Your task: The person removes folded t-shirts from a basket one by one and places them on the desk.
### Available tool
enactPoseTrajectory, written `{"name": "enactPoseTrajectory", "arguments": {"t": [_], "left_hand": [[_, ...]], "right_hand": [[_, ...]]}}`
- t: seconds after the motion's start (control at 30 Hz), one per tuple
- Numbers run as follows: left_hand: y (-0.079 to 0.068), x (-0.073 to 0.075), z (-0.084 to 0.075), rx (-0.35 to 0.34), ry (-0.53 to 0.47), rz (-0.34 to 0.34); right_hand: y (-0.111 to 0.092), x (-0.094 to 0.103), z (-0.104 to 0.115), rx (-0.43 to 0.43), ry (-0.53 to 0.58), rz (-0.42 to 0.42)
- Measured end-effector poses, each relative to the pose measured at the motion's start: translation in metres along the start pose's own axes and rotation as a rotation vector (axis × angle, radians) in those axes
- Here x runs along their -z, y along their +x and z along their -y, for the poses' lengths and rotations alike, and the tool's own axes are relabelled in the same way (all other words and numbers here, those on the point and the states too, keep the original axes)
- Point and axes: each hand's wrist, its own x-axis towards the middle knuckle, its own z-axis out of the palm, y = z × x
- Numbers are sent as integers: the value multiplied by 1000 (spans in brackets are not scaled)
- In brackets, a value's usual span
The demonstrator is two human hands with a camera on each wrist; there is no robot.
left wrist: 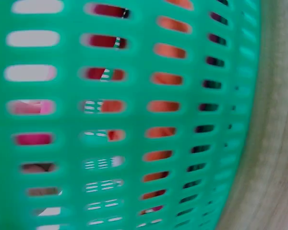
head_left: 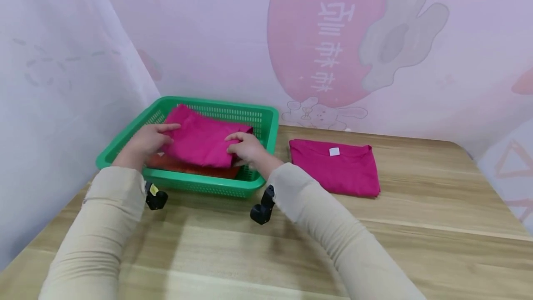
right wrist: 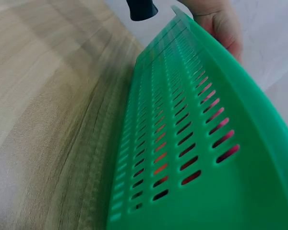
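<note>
Wooden table under green basket, left hand and right hand in clamped grip on pink cloth inside

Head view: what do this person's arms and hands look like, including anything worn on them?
The left hand and right hand wear no gloves. The left sleeve and right sleeve are long, cream and wrinkled, with broad cuffs. A small black device shows beneath each wrist: the left device bears a yellow patch; the right device has a rounded end.
</note>
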Motion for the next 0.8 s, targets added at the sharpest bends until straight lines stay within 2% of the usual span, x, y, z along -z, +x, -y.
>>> {"name": "enactPoseTrajectory", "arguments": {"t": [0.2, 0.37, 0.57, 0.8], "left_hand": [[-8, 2, -15, -16, -117, -82], [-17, -4, -30, -40, -170, -125], [-29, -25, -55, -98, -222, -170], [-28, -54, -82, -113, -365, -178]], "right_hand": [[-8, 11, 6, 90, 23, -36], [-16, 29, 11, 143, 65, -36], [-30, 58, 10, 187, 82, -58], [-49, 91, 1, 239, 104, -113]]}}
